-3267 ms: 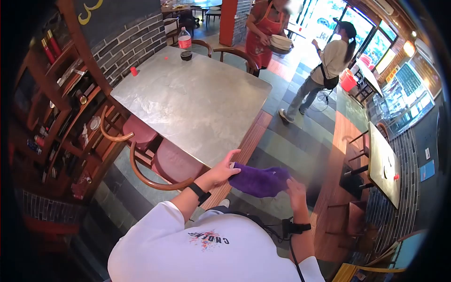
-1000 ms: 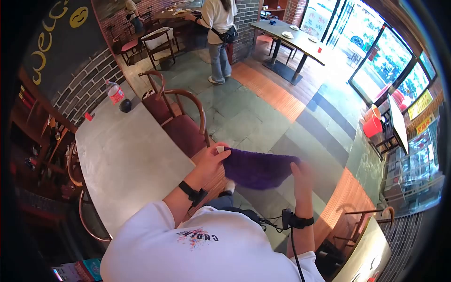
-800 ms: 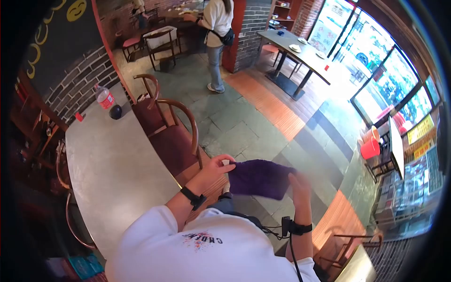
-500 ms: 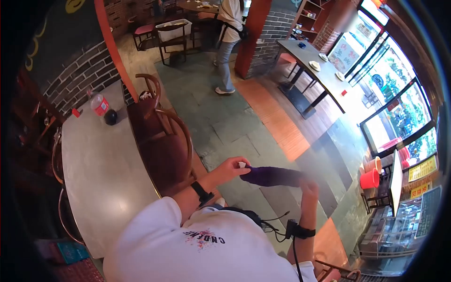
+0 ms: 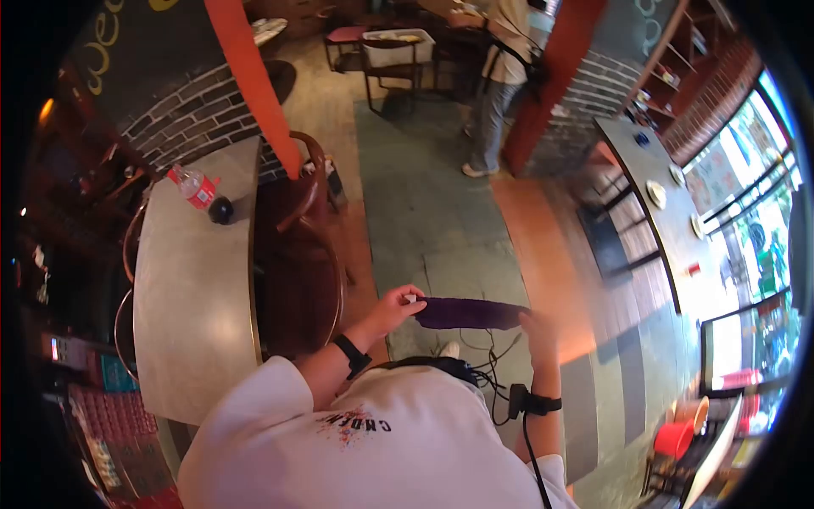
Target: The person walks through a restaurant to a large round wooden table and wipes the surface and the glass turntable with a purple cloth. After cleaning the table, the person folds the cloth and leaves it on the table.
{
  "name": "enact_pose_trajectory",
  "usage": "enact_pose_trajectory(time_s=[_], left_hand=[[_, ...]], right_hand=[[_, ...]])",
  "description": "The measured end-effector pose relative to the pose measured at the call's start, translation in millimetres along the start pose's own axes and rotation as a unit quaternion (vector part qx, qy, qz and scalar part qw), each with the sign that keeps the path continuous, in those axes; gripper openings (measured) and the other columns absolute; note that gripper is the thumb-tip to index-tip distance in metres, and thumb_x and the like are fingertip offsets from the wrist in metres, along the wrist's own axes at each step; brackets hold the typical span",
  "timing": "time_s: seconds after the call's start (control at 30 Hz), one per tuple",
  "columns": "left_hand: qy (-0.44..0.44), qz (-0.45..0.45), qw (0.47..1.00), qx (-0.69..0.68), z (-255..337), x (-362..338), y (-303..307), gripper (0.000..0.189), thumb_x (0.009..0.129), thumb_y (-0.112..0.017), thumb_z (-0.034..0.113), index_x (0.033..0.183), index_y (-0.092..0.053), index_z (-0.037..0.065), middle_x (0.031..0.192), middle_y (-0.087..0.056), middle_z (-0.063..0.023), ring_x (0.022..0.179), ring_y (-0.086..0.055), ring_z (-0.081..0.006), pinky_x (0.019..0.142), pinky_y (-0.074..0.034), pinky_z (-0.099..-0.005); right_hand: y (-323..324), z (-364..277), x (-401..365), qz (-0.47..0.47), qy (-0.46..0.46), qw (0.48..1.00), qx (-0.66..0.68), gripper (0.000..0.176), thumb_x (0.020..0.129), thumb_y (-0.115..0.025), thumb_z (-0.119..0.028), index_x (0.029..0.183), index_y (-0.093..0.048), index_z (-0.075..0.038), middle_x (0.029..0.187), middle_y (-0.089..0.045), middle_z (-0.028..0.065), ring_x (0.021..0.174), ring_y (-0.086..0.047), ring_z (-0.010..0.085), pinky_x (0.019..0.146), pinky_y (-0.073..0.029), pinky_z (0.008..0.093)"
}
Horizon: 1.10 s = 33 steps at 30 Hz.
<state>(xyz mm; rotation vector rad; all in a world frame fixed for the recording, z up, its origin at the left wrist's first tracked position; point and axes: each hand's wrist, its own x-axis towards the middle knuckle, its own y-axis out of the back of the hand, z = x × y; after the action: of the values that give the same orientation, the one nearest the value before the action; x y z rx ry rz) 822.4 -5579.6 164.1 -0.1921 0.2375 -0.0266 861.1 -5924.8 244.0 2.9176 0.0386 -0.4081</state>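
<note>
A dark purple cloth, folded into a long strip, is stretched level between my hands in front of my body. My left hand pinches its left end, where a small white bit shows by the fingertips; I cannot make out what that is. My right hand, somewhat blurred, grips the other end. Black bands circle both wrists, and a cable runs down from the right one.
On my left is a grey table with a cola bottle on it; a dark chair stands alongside. Ahead, a person stands near a pillar. At right is a long table with plates, and a red bucket.
The view has turned right and moved along the aisle, so the tables and pillar sit differently. Both hands still hold the purple cloth, which now appears flatter.
</note>
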Motion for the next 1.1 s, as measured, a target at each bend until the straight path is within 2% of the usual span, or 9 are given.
enact_pose_trajectory(time_s=[0.1,0.2,0.33,0.43,0.57,0.7,0.93,1.03,1.1], left_hand=[[-0.017,0.056,0.998,0.026,37.6,38.1,-0.3,0.013,0.095,-0.074,0.016,0.105,-0.068,0.010,0.079,-0.060,0.0077,0.068,-0.050,-0.0009,0.061,-0.039,-0.0199],[-0.024,0.111,0.991,0.069,67.9,57.6,16.9,0.016,0.095,-0.074,0.013,0.108,-0.067,0.008,0.091,-0.062,0.0058,0.077,-0.055,-0.0024,0.069,-0.043,-0.0204],[-0.050,0.233,0.970,0.051,74.7,80.5,59.4,0.018,0.094,-0.074,0.014,0.110,-0.067,0.008,0.088,-0.062,0.0033,0.075,-0.056,-0.0050,0.068,-0.044,-0.0220],[0.035,0.315,0.948,-0.005,68.9,110.7,105.1,0.017,0.094,-0.074,0.016,0.108,-0.068,0.009,0.079,-0.059,0.0043,0.069,-0.052,-0.0048,0.061,-0.040,-0.0228],[-0.017,0.338,0.935,-0.109,64.7,190.2,175.9,0.017,0.095,-0.072,0.015,0.109,-0.066,0.009,0.084,-0.060,0.0034,0.073,-0.053,-0.0050,0.064,-0.041,-0.0221],[-0.082,0.320,0.941,-0.072,102.6,271.6,239.9,0.014,0.096,-0.070,0.012,0.108,-0.065,0.006,0.096,-0.063,-0.0003,0.082,-0.058,-0.0075,0.074,-0.047,-0.0223],[-0.021,0.345,0.938,-0.033,152.8,373.5,347.1,0.015,0.095,-0.071,0.010,0.107,-0.064,0.004,0.089,-0.063,-0.0011,0.077,-0.060,-0.0084,0.069,-0.049,-0.0231],[-0.006,0.366,0.929,-0.049,171.0,401.4,379.7,0.013,0.095,-0.071,0.010,0.105,-0.064,0.005,0.083,-0.062,-0.0003,0.072,-0.059,-0.0078,0.065,-0.048,-0.0238],[0.014,0.393,0.918,-0.052,189.4,418.5,390.2,0.008,0.098,-0.068,0.010,0.104,-0.062,0.007,0.086,-0.060,0.0013,0.075,-0.060,-0.0086,0.068,-0.051,-0.0243]], right_hand=[[-14.3,-27.2,90.0,-0.067,0.035,0.997,-0.028,0.021,0.094,-0.075,-0.015,0.103,-0.076,0.003,0.088,-0.073,-0.0022,0.077,-0.059,0.0041,0.065,-0.043,0.0226],[-47.3,-95.6,140.4,-0.111,0.064,0.990,-0.052,0.021,0.094,-0.075,-0.015,0.103,-0.076,0.003,0.087,-0.073,-0.0025,0.078,-0.060,0.0049,0.069,-0.045,0.0224],[-105.3,-140.1,203.7,-0.163,0.068,0.983,-0.048,0.017,0.094,-0.075,-0.013,0.102,-0.077,0.002,0.087,-0.073,-0.0022,0.079,-0.060,0.0046,0.071,-0.046,0.0220],[-159.1,-165.1,258.3,-0.225,0.085,0.968,-0.077,0.012,0.094,-0.074,-0.011,0.097,-0.076,0.000,0.081,-0.067,-0.0058,0.074,-0.054,0.0031,0.066,-0.042,0.0221],[-243.1,-168.4,360.3,-0.288,0.138,0.942,-0.105,0.013,0.094,-0.075,-0.012,0.088,-0.073,0.000,0.075,-0.058,-0.0076,0.069,-0.046,0.0024,0.058,-0.035,0.0232],[-320.9,-209.4,429.7,-0.304,0.115,0.937,-0.125,0.014,0.093,-0.076,-0.012,0.091,-0.073,0.002,0.074,-0.060,-0.0054,0.068,-0.049,0.0035,0.058,-0.038,0.0238],[-450.4,-266.6,535.0,-0.331,0.155,0.931,-0.021,0.021,0.094,-0.074,-0.016,0.096,-0.074,0.005,0.076,-0.071,0.0021,0.071,-0.061,0.0063,0.064,-0.050,0.0253],[-499.3,-274.5,586.7,-0.362,0.126,0.920,-0.082,0.024,0.093,-0.074,-0.019,0.099,-0.074,0.004,0.078,-0.073,0.0083,0.070,-0.064,0.0110,0.066,-0.052,0.0290],[-540.4,-287.9,626.3,-0.363,0.198,0.901,-0.134,0.027,0.093,-0.073,-0.022,0.100,-0.074,0.003,0.079,-0.074,0.0122,0.070,-0.066,0.0150,0.068,-0.053,0.0315]])
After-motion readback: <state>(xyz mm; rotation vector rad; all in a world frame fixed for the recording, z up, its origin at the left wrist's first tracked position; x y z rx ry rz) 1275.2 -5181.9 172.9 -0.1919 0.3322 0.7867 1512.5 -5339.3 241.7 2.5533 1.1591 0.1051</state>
